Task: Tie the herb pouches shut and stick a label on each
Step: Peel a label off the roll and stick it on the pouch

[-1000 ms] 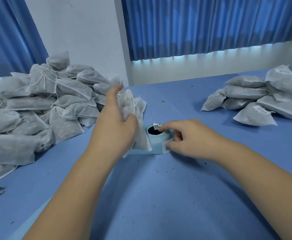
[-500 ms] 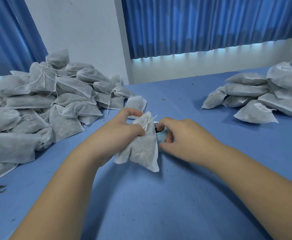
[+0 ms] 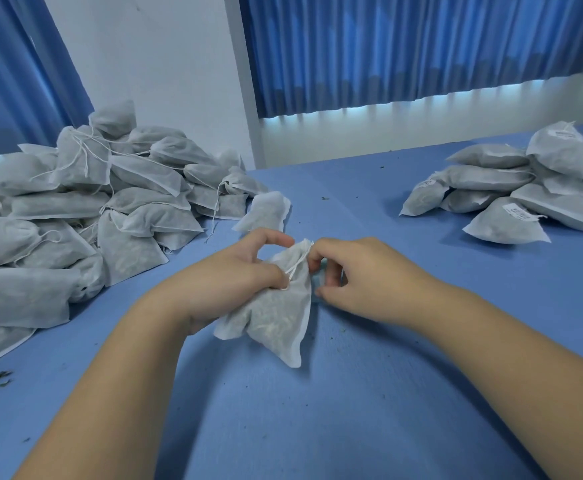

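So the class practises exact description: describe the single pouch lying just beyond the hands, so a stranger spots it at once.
Find the big heap of pouches on the left of the blue table. At its right fringe, just beyond the left hand, lies the lone pouch. Unlike its neighbours, nothing is piled on it, and, unlike the held pouch, nobody grips it.

Bare hands, bare forearms
The left hand and right hand are uncovered, with short, rounded fingers; the left forearm and right forearm are bare and smooth all the way to the lower edge of view, with a faint crease at the left wrist
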Tool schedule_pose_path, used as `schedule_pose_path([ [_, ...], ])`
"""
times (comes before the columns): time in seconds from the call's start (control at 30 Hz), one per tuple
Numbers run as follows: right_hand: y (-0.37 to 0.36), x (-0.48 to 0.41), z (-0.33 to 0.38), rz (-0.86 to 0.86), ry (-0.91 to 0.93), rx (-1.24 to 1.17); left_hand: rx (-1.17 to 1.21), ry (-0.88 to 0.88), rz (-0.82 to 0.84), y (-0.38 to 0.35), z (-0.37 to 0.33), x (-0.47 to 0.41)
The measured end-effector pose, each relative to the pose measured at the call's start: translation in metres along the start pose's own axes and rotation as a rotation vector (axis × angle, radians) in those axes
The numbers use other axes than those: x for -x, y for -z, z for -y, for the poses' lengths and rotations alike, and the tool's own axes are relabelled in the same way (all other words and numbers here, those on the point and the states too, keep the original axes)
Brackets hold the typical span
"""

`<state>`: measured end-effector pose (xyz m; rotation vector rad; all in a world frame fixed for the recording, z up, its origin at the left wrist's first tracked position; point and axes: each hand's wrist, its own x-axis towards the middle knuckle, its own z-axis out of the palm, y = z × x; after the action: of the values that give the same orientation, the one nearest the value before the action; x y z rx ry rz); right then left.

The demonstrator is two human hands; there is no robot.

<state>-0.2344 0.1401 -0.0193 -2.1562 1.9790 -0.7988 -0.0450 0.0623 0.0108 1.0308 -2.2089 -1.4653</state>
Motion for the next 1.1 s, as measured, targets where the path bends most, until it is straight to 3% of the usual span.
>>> schedule_pose_path([
  [0.9,0.010,0.003,0.004,0.032,0.010,-0.004,0.076,-0.046,0.045,-0.001,0.006,-0.004],
  [1.1,0.008,0.003,0.006,0.026,-0.059,-0.065,0.058,-0.048,0.040,-0.002,0.006,-0.004],
])
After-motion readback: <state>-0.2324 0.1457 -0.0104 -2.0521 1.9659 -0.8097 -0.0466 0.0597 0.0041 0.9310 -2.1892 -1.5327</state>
